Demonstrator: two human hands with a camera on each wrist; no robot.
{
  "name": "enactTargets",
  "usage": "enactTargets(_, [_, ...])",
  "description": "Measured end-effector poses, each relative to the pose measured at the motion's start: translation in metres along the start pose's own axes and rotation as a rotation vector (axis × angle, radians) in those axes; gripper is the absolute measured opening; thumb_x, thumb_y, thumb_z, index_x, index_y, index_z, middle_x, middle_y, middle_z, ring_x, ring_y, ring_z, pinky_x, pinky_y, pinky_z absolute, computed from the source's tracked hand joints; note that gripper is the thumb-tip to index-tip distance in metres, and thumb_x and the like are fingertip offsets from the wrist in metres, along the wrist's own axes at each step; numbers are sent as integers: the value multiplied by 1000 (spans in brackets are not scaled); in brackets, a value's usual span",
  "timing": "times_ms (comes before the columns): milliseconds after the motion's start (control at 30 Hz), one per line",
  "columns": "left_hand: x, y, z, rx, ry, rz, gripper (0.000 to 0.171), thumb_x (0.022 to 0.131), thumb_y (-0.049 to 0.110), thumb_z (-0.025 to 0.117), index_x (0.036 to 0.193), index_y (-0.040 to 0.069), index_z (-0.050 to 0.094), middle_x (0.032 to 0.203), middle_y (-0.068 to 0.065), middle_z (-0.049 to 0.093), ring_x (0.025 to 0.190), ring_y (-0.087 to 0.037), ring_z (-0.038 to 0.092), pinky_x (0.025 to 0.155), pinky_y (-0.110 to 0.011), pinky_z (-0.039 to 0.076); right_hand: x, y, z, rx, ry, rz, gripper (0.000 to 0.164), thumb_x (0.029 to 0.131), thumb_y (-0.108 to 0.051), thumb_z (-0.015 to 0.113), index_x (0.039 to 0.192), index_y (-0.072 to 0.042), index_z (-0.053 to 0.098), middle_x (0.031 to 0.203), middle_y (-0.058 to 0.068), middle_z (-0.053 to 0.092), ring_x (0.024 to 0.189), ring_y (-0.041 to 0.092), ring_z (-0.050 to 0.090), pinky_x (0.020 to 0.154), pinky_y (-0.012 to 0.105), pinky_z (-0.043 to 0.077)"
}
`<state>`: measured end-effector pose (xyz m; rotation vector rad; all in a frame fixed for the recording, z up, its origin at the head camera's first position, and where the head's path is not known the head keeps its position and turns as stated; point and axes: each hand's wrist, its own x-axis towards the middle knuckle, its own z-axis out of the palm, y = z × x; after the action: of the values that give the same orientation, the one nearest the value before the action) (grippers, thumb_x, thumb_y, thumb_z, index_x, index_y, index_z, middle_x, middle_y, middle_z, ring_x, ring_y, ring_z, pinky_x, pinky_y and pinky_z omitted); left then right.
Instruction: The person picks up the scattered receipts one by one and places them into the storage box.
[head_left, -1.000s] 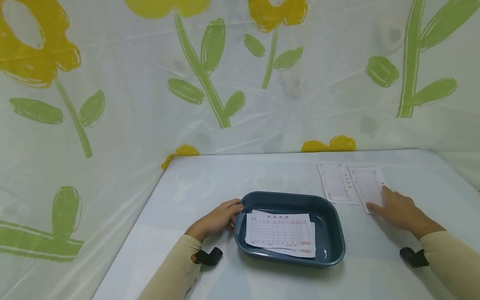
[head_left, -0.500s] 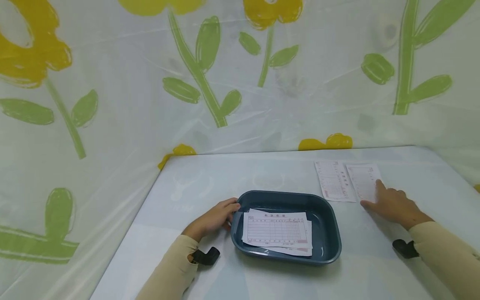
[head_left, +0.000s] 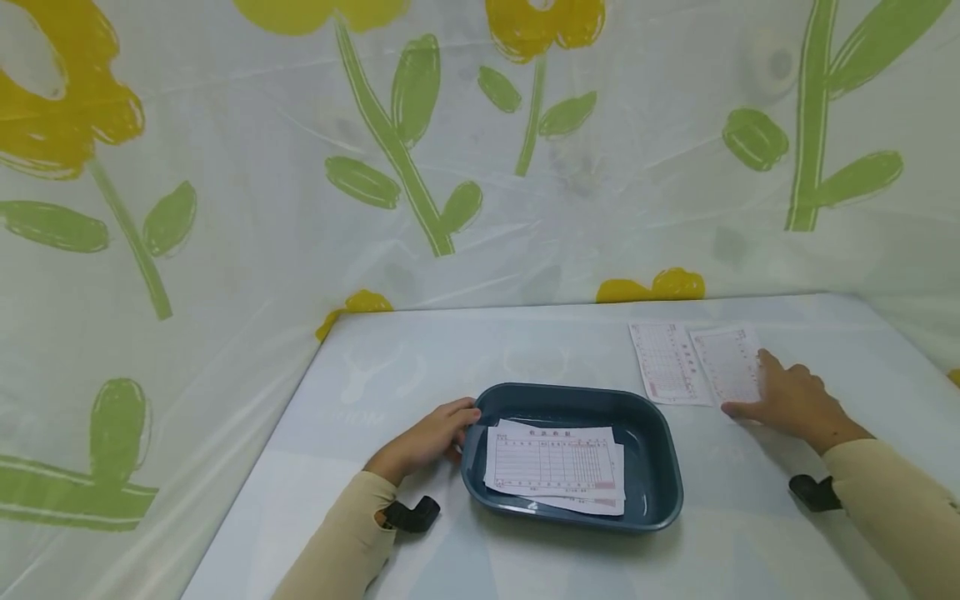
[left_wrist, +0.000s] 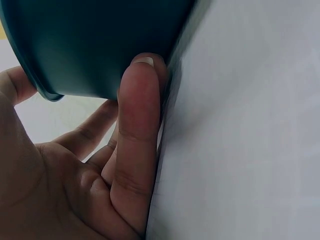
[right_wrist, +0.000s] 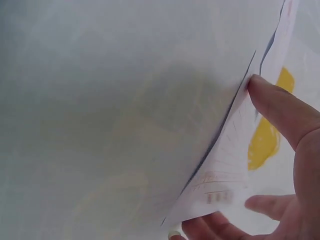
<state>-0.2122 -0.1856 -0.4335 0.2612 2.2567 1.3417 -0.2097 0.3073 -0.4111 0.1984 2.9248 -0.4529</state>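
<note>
Touching the right hand (head_left: 798, 402) — a white slip (head_left: 724, 360), faintly printed in red.

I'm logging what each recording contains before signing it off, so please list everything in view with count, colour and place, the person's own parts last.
Rectangular plastic tray: one, dark blue-green, on the table
Stacked ruled forms: at least two, white with reddish print, inside the tray
Left loose form: one, white with reddish print, on the table beyond the tray, towards the right
Right loose form: one, same colours, beside it
Table: one, whitish, under the tray
Flower-print sheeting: count unclear, white with yellow and green, behind and left of the table
Wrist-worn devices: two, black, one at each wrist
Sleeves: two, beige, on both forearms
Left hand: one, bare, gripping the tray's left end
Right hand: one, bare, at the right loose form's edge
</note>
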Motion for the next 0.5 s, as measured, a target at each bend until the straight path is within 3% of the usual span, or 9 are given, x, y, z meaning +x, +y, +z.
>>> enactTargets(233, [-1, 0, 0, 10, 6, 1, 68, 103, 43, 42, 155, 1, 28, 88, -10, 68, 82, -16, 63, 76, -35, 58, 1, 2, -2, 58, -2, -20, 125, 77, -35, 83, 150, 17, -5, 124, 53, 26, 93, 53, 43, 88, 72, 42])
enactTargets(500, [-1, 2, 0, 18, 6, -1, 68, 103, 42, 41, 155, 1, 28, 89, -11, 69, 83, -16, 63, 77, -35, 57, 1, 12, -2, 71, -7, -76, 100, 86, -4, 65, 150, 16, -10, 132, 49, 29, 90, 43, 48, 78, 57, 46])
